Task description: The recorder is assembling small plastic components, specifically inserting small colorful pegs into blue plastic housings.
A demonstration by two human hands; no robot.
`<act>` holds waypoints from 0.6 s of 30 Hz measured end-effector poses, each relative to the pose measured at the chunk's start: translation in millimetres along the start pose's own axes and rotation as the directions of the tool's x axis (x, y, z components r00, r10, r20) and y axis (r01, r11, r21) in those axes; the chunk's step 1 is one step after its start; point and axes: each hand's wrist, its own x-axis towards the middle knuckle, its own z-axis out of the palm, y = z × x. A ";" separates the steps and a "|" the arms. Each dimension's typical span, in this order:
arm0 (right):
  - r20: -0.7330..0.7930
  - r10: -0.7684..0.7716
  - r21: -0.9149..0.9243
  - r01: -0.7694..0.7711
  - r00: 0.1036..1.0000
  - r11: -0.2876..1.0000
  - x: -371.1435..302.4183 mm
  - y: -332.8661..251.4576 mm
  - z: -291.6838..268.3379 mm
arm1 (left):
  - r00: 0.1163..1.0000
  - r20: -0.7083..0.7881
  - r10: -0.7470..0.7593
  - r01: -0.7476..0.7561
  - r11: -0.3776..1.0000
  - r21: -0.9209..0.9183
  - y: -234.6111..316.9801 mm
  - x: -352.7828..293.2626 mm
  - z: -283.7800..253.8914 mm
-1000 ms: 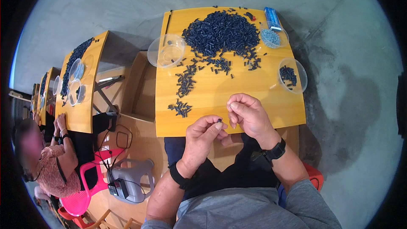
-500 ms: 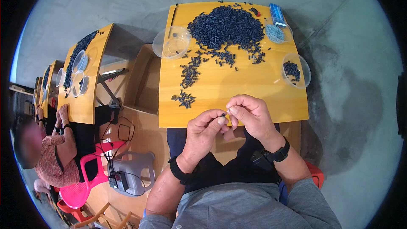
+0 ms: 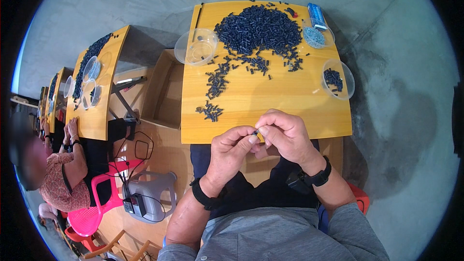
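My left hand [image 3: 231, 151] and my right hand [image 3: 286, 135] meet at the near edge of a yellow wooden table [image 3: 270, 101]. Between their fingertips they pinch one small black part [image 3: 254, 132]. A big heap of the same small black parts [image 3: 257, 30] lies at the far side of the table. Looser trails of them [image 3: 216, 84] run down toward a small cluster [image 3: 211, 111] near my left hand.
An empty clear plastic bowl [image 3: 195, 46] sits at the table's far left, a clear bowl with a few black parts [image 3: 337, 79] at the right, a bowl of small silvery bits [image 3: 314, 37] and a blue packet [image 3: 316, 15] at the far right. Another person [image 3: 60, 174] works at tables to my left. An open cardboard box [image 3: 163, 89] stands beside my table.
Both hands have stayed together at the table's near edge, working the small part between the fingertips. The view has shifted slightly.
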 end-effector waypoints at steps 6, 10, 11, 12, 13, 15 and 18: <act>0.012 -0.039 -0.195 0.040 0.999 0.980 3.8 -6.2 0.6 | 1.000 -0.011 -0.022 0.022 1.000 0.016 -1.3 -0.6 -3.5; 0.040 -0.108 -0.251 0.115 0.993 0.961 6.1 -7.5 0.6 | 0.999 -0.016 -0.038 0.038 0.999 -0.012 -3.3 0.6 -4.1; 0.033 -0.082 -0.238 0.087 0.996 0.967 6.1 -8.8 1.2 | 0.999 -0.017 -0.039 0.039 0.999 -0.013 -3.1 1.1 -4.5; 0.026 -0.055 -0.224 0.060 0.998 0.973 6.2 -9.3 1.3 | 0.999 -0.017 -0.036 0.036 0.999 0.002 -2.8 1.9 -4.9; 0.026 -0.054 -0.224 0.058 0.998 0.973 6.6 -8.5 1.1 | 0.999 -0.017 -0.033 0.033 0.999 0.017 -2.7 2.7 -5.1; 0.031 -0.080 -0.245 0.085 0.996 0.966 7.7 -6.5 0.7 | 0.999 -0.013 -0.034 0.034 0.999 0.011 -2.7 3.7 -5.2; 0.036 -0.114 -0.256 0.120 0.993 0.959 10.0 -4.9 0.5 | 0.999 -0.010 -0.031 0.031 0.999 0.012 -3.4 5.1 -5.8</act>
